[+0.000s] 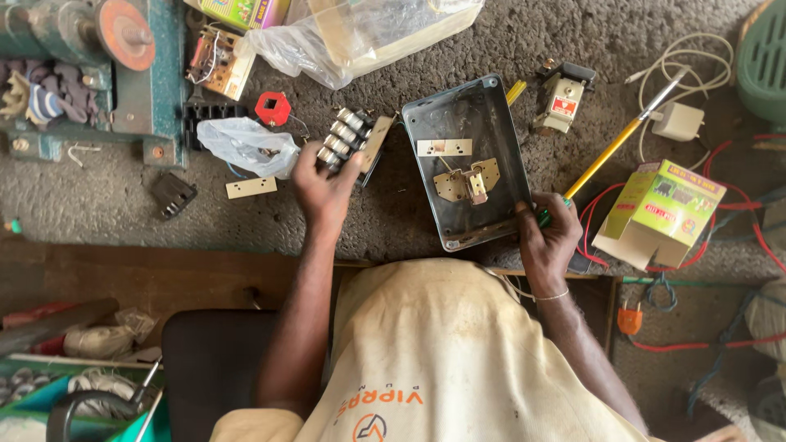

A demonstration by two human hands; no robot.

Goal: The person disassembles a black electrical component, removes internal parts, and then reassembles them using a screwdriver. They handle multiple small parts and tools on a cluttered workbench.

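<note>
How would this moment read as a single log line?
left hand: holds fuse block | right hand: grips yellow screwdriver | grey metal box: open between hands

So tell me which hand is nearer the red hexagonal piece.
Left. The left hand sits just right of the red hexagonal piece, holding a switch block; the right hand grips the screwdriver far off.
</note>
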